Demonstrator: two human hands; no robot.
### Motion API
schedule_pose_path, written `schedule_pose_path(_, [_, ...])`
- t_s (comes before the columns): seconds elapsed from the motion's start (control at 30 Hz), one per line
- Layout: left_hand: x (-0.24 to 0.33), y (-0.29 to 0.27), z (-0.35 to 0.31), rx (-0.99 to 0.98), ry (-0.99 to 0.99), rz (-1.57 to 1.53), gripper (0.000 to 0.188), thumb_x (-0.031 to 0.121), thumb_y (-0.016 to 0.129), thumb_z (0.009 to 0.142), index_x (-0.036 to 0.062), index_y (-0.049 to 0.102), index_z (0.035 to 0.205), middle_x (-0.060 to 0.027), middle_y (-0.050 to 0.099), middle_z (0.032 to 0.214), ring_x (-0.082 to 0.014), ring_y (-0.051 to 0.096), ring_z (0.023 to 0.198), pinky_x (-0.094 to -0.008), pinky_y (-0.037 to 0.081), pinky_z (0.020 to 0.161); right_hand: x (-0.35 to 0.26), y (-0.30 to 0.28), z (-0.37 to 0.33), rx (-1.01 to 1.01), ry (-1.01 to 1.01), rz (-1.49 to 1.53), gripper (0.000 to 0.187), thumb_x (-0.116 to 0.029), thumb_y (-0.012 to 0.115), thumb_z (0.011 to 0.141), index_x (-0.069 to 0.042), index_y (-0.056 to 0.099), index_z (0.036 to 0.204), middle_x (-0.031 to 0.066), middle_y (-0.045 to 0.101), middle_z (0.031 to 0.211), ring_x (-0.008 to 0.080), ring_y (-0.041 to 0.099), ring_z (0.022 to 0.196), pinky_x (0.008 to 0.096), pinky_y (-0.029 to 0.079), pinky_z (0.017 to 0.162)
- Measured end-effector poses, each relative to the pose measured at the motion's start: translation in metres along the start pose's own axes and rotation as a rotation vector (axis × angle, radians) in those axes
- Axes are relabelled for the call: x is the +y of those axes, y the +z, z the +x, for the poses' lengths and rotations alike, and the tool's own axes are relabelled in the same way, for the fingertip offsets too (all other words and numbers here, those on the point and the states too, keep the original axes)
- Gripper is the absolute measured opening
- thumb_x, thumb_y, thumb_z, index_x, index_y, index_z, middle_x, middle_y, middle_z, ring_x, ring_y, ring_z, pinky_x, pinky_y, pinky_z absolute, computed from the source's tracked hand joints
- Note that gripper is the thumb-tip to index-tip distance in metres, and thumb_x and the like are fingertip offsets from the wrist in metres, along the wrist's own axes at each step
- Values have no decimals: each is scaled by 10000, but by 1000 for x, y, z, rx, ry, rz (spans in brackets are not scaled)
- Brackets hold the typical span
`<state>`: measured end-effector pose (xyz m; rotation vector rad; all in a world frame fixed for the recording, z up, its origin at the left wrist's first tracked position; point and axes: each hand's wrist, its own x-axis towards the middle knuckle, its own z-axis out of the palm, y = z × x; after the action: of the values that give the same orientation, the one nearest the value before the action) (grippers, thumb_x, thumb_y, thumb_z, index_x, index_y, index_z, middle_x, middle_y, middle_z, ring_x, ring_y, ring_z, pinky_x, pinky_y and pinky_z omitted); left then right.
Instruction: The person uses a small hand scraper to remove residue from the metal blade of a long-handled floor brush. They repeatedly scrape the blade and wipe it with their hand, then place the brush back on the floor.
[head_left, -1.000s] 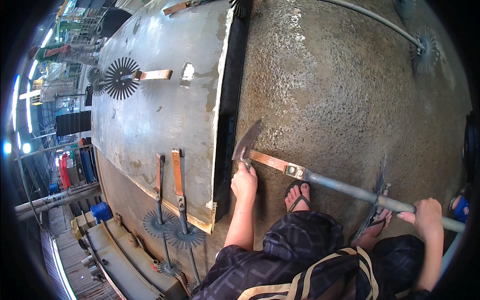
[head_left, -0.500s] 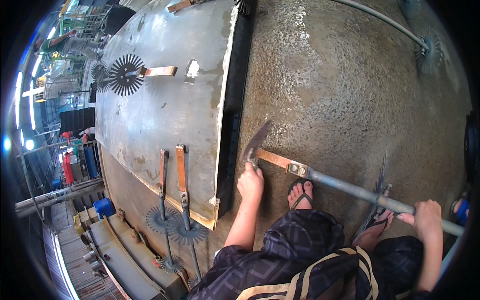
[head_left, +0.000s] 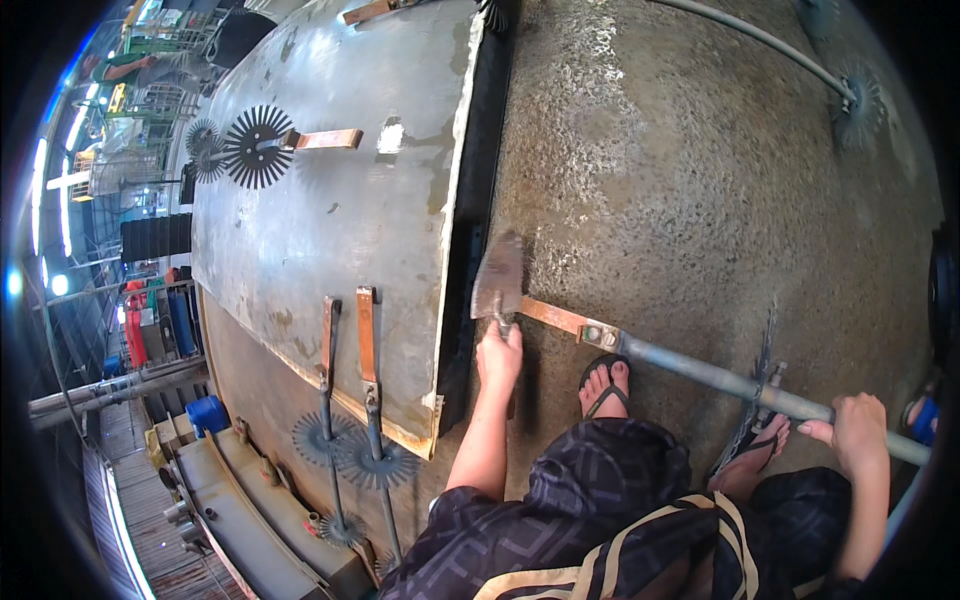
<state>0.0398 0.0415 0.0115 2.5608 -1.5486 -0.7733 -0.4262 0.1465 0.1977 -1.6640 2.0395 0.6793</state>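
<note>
1. Left grip (head_left: 499,357): closed round the short handle of a flat-bladed tool (head_left: 499,278). Blade blurred, beside the end of a copper bar (head_left: 553,317); contact or gap, cannot tell.
2. Right grip (head_left: 858,432): wrapped round a grey pole (head_left: 690,372) near its far right end, thumb pointing inward along it.
3. Pole slants across above the concrete floor (head_left: 690,220), in front of the person's feet. Copper bar fixed to its left end at a bolted joint (head_left: 598,335); finned disc (head_left: 765,375) partway along, close to the right foot.
4. Bench (head_left: 330,220), metal-topped, at left; similar copper-ended rods (head_left: 367,340) lean against its near edge.
5. Handling, judged by eye: pole stiff, likely weighty, round enough to roll in the palm, slick if wet. Fins thin, probably bendable and scratchy. Best hold: bare pole, clear of disc and joint. Tool: handle only, fingers off the blade.
</note>
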Motion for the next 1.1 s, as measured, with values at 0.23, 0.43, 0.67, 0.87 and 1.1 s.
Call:
schedule_pose_path(0.23, [-4,12,6,74,-3,-164,334,295,566,867,10,601,1038,-263,644,884,-413,620,892,-470,487,749,3,6,1,-32,18,4,641,-611,671,581,26,638,647,234,577,631,391,577,697,452,437,695])
schedule_pose_path(0.43, [-4,14,1,112,23,-69,361,314,561,864,8,601,1051,-284,636,861,-440,616,865,-497,487,759,-1,3,1,-22,24,8,612,-579,693,582,27,632,641,236,583,643,389,577,720,448,434,711])
schedule_pose_path(0.67, [-6,15,5,94,-8,-68,364,321,564,862,5,598,1039,-272,638,835,-433,619,848,-493,489,733,2,5,1,-18,27,6,602,-558,710,578,35,628,647,242,581,645,394,574,720,451,435,716])
schedule_pose_path(0.87, [-9,18,4,131,26,-102,296,250,585,866,-16,588,995,-252,645,817,-390,645,828,-430,489,684,-1,2,1,-52,34,20,619,-574,702,577,36,632,656,244,593,668,399,586,733,453,446,729])
schedule_pose_path(1.1, [-25,33,1,183,30,-226,353,275,578,866,-33,591,1039,-273,627,772,-413,635,784,-458,487,663,7,6,8,-90,-21,24,670,-647,645,600,22,638,642,242,583,629,420,592,705,471,457,714])
